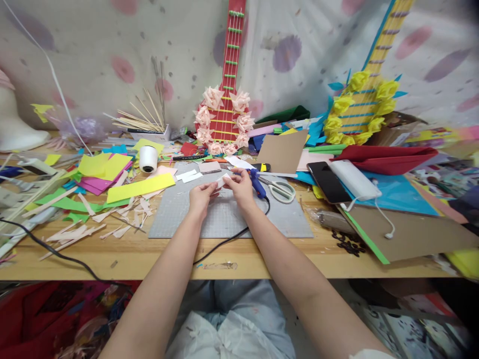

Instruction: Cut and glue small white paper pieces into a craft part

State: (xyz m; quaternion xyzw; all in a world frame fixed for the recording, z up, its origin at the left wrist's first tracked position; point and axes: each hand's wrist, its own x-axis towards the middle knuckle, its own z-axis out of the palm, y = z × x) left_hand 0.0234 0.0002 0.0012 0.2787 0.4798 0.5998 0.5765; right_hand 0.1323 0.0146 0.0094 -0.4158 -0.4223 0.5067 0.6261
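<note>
Over the middle of the grey mat (179,219), your left hand (200,197) and right hand (241,188) both pinch a small white paper strip (223,181), apparently folding it; next you'd need the glue gun (257,183), just right of them

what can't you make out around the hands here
Head view only:
- white paper piece: its shape is mostly hidden by the left hand and right hand.
- blue glue gun: partly behind the right hand.
- scissors: blades hidden under clutter.
- dark bits: too small to identify.
</note>
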